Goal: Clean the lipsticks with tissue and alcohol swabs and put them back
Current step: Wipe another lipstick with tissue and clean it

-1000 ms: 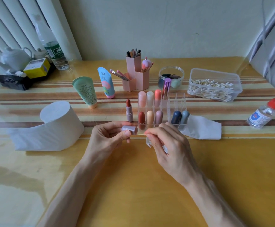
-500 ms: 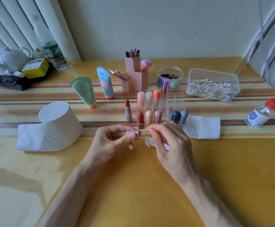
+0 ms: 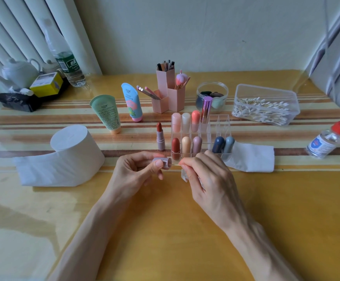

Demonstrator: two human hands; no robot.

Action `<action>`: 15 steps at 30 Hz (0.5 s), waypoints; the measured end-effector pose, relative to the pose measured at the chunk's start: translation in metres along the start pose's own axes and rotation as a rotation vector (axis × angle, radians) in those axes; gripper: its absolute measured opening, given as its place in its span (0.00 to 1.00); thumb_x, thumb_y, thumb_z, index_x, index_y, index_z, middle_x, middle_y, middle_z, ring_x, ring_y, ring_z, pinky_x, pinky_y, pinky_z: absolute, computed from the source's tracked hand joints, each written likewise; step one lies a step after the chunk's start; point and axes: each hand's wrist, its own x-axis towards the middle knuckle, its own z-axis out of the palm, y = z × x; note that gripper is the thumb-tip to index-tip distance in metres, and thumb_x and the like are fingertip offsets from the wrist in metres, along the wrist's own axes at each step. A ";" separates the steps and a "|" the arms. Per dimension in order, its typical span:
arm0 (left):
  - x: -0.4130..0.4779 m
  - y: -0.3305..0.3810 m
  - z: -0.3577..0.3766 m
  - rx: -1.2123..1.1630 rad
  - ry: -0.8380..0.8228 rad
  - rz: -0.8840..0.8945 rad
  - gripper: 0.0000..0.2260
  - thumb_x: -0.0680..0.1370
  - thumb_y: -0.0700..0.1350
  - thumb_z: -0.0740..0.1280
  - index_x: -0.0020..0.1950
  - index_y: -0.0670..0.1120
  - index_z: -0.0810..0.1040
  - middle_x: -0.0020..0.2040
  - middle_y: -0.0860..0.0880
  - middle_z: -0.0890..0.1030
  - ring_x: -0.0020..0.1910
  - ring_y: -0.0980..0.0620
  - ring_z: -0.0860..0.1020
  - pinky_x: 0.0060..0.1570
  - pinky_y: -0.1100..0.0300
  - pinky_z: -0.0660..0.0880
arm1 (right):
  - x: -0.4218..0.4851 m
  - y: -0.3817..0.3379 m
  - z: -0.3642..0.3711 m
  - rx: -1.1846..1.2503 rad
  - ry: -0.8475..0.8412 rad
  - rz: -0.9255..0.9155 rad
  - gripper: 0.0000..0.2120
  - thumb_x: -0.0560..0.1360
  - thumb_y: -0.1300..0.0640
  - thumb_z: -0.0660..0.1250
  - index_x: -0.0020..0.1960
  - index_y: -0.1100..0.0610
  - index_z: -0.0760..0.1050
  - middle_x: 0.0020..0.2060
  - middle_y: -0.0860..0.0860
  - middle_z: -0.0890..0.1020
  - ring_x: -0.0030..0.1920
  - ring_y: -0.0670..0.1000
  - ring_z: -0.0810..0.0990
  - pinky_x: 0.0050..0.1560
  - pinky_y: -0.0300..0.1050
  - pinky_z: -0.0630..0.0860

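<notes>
While my left hand [image 3: 132, 171] grips one cap [image 3: 164, 162], right hand [image 3: 207, 179] pinches one swab [image 3: 176, 164]; nine lipsticks [image 3: 186, 146] in organizer [image 3: 223, 122], one uncapped lipstick [image 3: 160, 138] beside.

Brown-striped yellow table [image 3: 165, 230], mauve cap [image 3: 163, 162]

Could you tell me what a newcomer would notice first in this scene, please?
First, the two hands in the foreground: the left hand holds a mauve lipstick cap while the right hand pinches a cotton swab at its opening. Just behind stand the uncapped red lipstick and a clear organizer of coloured lipsticks, with a toilet paper roll to the left.
</notes>
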 end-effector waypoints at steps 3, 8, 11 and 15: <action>0.000 0.000 0.001 -0.021 0.005 -0.001 0.12 0.75 0.43 0.72 0.54 0.37 0.84 0.36 0.46 0.85 0.29 0.56 0.76 0.28 0.65 0.69 | -0.001 0.001 0.000 0.069 -0.023 0.015 0.06 0.86 0.60 0.66 0.54 0.60 0.81 0.42 0.49 0.79 0.44 0.51 0.73 0.49 0.48 0.74; 0.000 -0.002 0.001 -0.021 -0.037 0.027 0.11 0.75 0.40 0.72 0.56 0.38 0.83 0.36 0.46 0.84 0.31 0.56 0.77 0.29 0.65 0.70 | -0.001 -0.002 0.002 0.125 0.024 0.024 0.07 0.85 0.59 0.67 0.53 0.60 0.82 0.42 0.49 0.81 0.44 0.51 0.76 0.49 0.48 0.76; 0.001 -0.003 0.003 -0.013 -0.083 0.016 0.11 0.74 0.39 0.72 0.55 0.37 0.83 0.36 0.46 0.85 0.31 0.53 0.77 0.28 0.64 0.69 | -0.001 -0.004 0.003 0.094 0.068 0.010 0.06 0.84 0.60 0.68 0.54 0.61 0.83 0.42 0.50 0.82 0.43 0.51 0.76 0.48 0.47 0.76; 0.001 -0.003 0.004 -0.022 -0.113 0.007 0.10 0.75 0.42 0.73 0.54 0.38 0.84 0.35 0.44 0.84 0.30 0.52 0.76 0.27 0.64 0.69 | -0.001 -0.005 0.004 0.035 0.117 0.013 0.05 0.83 0.60 0.70 0.55 0.60 0.84 0.41 0.49 0.82 0.42 0.50 0.76 0.49 0.44 0.75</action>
